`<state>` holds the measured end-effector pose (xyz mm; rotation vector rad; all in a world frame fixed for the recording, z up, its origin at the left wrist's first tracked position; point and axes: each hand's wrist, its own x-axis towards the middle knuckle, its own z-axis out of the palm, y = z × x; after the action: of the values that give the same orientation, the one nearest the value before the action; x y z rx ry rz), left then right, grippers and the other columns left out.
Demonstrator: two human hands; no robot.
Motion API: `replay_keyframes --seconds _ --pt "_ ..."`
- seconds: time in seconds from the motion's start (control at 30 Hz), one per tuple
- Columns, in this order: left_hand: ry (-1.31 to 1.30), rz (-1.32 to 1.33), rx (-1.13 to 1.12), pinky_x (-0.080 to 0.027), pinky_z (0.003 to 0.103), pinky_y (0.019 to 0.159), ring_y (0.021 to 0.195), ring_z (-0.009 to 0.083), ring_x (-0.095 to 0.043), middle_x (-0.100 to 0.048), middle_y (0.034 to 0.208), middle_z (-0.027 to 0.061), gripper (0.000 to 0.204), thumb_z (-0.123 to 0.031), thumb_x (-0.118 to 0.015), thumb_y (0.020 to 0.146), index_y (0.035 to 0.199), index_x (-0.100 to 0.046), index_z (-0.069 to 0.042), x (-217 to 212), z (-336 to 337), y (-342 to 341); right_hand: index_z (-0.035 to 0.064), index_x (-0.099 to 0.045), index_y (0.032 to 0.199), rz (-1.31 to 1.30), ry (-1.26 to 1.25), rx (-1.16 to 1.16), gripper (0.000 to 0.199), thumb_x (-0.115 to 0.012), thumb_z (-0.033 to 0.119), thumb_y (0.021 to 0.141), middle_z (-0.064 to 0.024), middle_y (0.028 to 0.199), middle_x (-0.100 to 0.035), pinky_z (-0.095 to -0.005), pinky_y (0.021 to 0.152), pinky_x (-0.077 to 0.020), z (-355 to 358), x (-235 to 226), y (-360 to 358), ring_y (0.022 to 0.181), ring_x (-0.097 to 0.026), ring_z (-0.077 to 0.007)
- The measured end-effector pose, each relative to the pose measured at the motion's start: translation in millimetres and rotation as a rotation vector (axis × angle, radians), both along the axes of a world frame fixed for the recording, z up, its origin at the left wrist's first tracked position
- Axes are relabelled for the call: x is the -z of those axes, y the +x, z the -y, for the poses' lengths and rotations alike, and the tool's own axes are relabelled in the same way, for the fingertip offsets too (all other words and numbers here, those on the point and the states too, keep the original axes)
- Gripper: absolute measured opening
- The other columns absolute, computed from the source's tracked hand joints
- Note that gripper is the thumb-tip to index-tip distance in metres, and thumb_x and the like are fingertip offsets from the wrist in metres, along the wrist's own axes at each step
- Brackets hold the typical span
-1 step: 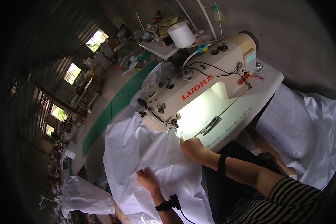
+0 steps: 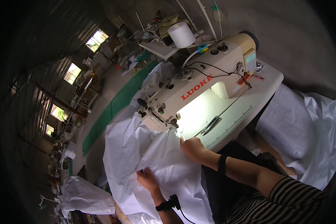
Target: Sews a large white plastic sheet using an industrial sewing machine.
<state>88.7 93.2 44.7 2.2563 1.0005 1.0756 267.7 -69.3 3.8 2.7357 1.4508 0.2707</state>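
A large sheet of white fabric [image 2: 138,149] lies under the needle end of a cream sewing machine [image 2: 198,86] and spills off the table's left side. My right hand [image 2: 190,146] pinches the fabric's edge just in front of the presser foot. Lower down, my left hand [image 2: 147,180] grips a fold of the same fabric; a black device with a cable is strapped to that wrist. My right wrist carries a black band.
The white sewing table [image 2: 257,93] holds grey thread snips [image 2: 210,125] beside a printed ruler. A white thread cone [image 2: 181,34] stands behind the machine. More white fabric [image 2: 302,123] lies at right, a white bundle [image 2: 84,196] at lower left. A workshop with windows stretches away left.
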Motion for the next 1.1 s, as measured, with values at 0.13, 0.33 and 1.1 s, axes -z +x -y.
replay_keyframes --seconds 0.13,0.33,1.1 --pt "0.148 -0.059 -0.036 -0.051 0.044 0.082 0.094 0.0422 -0.066 -0.069 0.107 0.0241 0.037 -0.01 -0.061 0.088 0.121 -0.055 0.005 4 -3 2 0.0036 -0.049 0.14 -0.005 0.038 0.021 0.052 -0.056 0.012 0.089 0.0076 0.055 -0.055 -0.0296 0.035 -0.037 -4 1 5 0.045 -0.057 -0.0125" --pt "0.05 -0.184 -0.101 -0.046 0.045 0.091 0.112 0.0409 -0.06 -0.06 0.126 0.0246 0.045 -0.009 -0.064 0.086 0.127 -0.05 0.002 0 -10 13 0.0021 -0.048 0.141 -0.044 0.009 -0.004 0.054 -0.055 0.011 0.088 0.0056 0.056 -0.057 -0.03 0.036 -0.0384 -5 -2 9 0.047 -0.059 -0.0138" --pt "-0.183 -0.124 0.355 -0.051 0.031 0.055 0.058 0.0217 -0.067 -0.067 0.069 0.0097 0.004 -0.005 -0.065 0.09 0.093 -0.063 -0.005 15 159 -28 0.0031 -0.044 0.136 -1.518 1.027 -0.154 0.054 -0.071 0.017 0.091 -0.0091 0.103 -0.067 -0.0249 0.061 -0.0506 109 41 -68 0.081 -0.065 -0.014"
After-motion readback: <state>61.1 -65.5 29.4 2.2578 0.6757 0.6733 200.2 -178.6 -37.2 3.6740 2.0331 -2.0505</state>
